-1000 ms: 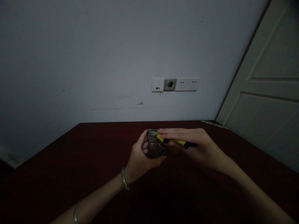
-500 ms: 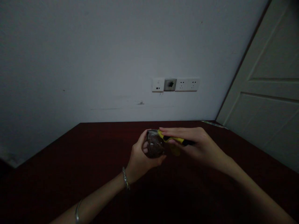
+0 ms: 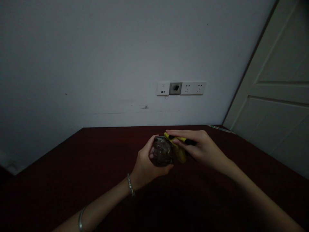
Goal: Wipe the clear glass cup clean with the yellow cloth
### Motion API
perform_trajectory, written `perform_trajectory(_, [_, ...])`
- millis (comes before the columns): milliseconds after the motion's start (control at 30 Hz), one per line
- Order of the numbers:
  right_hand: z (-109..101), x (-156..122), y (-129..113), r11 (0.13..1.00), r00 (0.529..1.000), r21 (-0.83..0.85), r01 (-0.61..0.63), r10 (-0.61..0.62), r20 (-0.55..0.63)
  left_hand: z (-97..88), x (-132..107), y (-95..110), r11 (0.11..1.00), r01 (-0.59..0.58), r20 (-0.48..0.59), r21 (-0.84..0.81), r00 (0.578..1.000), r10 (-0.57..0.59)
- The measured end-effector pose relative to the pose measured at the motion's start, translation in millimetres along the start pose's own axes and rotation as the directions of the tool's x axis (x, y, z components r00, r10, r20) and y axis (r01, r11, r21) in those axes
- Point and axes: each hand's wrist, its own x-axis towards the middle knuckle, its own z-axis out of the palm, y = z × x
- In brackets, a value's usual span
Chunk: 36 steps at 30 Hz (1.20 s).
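My left hand (image 3: 146, 164) is wrapped round a small dark shiny object (image 3: 162, 155), perhaps a glass jar or a lump in clear wrap; the light is too dim to tell which. My right hand (image 3: 200, 148) grips a yellow tool with a black handle (image 3: 177, 141) and presses its yellow end against the right side of the object. Both hands hover just above a dark red-brown table (image 3: 96, 167). Bracelets circle my left wrist and forearm.
A white wall rises behind the table, with a row of sockets and a switch plate (image 3: 181, 88). A pale panelled door (image 3: 277, 96) stands at the right. A thin light strip (image 3: 220, 128) lies at the table's far right corner.
My right hand has shifted slightly up and to the left. The yellow tool's end now hangs lower along the object's right side. My left hand has turned the object a little.
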Motion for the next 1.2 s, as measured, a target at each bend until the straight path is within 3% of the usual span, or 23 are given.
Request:
perform_trajectory(233, [-7.5,0.6,-13.3,0.995,0.993,0.026,0.095,-0.097,0.070,-1.1,2.5,-3.9,0.994,0.089,-0.025,-0.066,0.996,-0.091])
perform_trajectory(467, [-2.2,1.7,-4.9,0.999,0.999,0.006,0.031,-0.031,0.006,-4.1,2.3,-1.2,0.993,-0.055,-0.011,0.101,0.998,0.057])
perform_trajectory(567, [-1.4,2.0,-3.4,1.000,1.000,0.013,0.022,-0.022,0.002,-4.1,2.9,-0.8,0.990,-0.066,-0.016,0.121,0.997,0.069])
perform_trajectory(800, [-0.6,-1.0,-11.0,0.970,0.965,-0.016,0.241,-0.238,0.107,-3.1,8.1,-9.8,0.998,0.064,-0.028,-0.007,0.998,-0.064])
perform_trajectory(900, [3.5,-2.3,-7.8,0.957,0.955,-0.061,0.284,-0.276,0.110,-4.1,7.7,-15.1,0.997,0.012,-0.024,0.080,1.000,-0.010])
perform_trajectory(1067, [7.2,-1.8,3.4,0.962,0.969,-0.126,0.241,-0.234,0.074,-3.3,7.6,-17.1,0.965,-0.139,0.032,0.222,0.990,0.136])
perform_trajectory(1200, [9.2,-0.9,0.4,0.938,0.951,-0.163,0.307,-0.294,0.100,-1.2,7.6,-17.5,0.955,-0.145,0.043,0.260,0.989,0.138])
